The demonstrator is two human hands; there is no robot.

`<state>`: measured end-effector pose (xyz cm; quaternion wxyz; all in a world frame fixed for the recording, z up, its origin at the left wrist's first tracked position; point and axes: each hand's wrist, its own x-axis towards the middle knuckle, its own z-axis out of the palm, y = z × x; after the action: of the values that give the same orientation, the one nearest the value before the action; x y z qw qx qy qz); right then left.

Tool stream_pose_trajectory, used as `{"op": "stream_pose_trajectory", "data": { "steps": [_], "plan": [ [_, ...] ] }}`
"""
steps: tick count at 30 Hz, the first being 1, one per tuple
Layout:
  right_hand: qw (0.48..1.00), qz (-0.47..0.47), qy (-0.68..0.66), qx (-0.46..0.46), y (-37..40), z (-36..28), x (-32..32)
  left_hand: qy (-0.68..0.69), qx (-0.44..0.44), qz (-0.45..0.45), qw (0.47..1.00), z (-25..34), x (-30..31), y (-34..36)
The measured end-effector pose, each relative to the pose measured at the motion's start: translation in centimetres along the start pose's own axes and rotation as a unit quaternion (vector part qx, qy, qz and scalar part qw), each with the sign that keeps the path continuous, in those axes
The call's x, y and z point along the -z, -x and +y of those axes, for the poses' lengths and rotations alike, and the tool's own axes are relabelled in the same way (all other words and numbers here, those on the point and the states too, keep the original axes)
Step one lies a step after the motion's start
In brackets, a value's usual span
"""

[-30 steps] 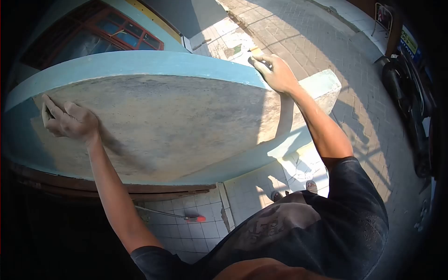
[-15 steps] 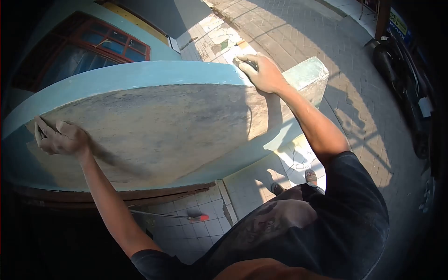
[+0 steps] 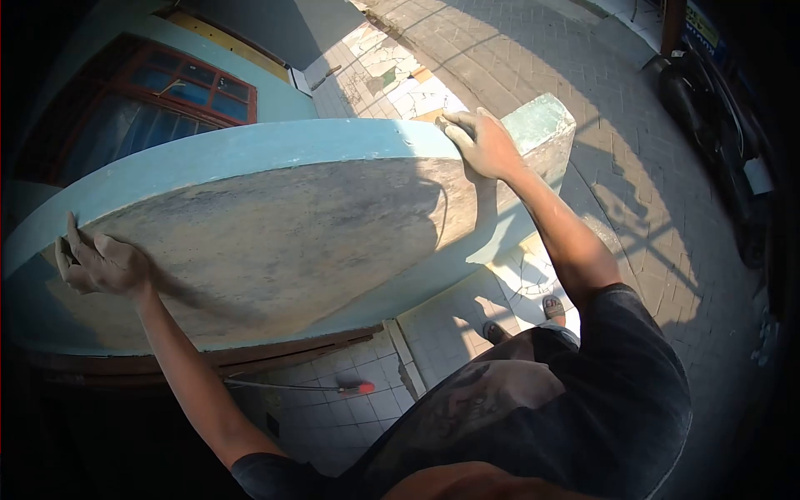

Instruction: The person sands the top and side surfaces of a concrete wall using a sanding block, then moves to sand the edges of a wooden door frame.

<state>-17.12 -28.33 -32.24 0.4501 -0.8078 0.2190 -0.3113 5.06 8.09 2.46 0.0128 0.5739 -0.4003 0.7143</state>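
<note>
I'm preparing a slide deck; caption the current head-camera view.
Dusty bare left hand and right hand at a curved wall with grey-brown face and pale-blue top edge.

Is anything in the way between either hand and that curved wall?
Nothing visible blocks the left hand from the curved wall. The right hand is at its blue top edge, with something small at its fingertips, too unclear to name.
</note>
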Motion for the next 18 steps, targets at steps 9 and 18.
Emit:
{"op": "stream_pose_trajectory", "data": {
  "steps": [9,18],
  "plan": [
    [0.964,-0.008,-0.101,0.246,-2.5,-18.1,-3.4,0.006,-0.024,-0.01,1.0,-0.3,-0.1,-0.1],
    [0.986,-0.019,-0.108,0.123,-2.1,-10.5,-2.2,-0.004,-0.012,0.012,1.0,-0.3,-0.7,0.1]
  ]
}}
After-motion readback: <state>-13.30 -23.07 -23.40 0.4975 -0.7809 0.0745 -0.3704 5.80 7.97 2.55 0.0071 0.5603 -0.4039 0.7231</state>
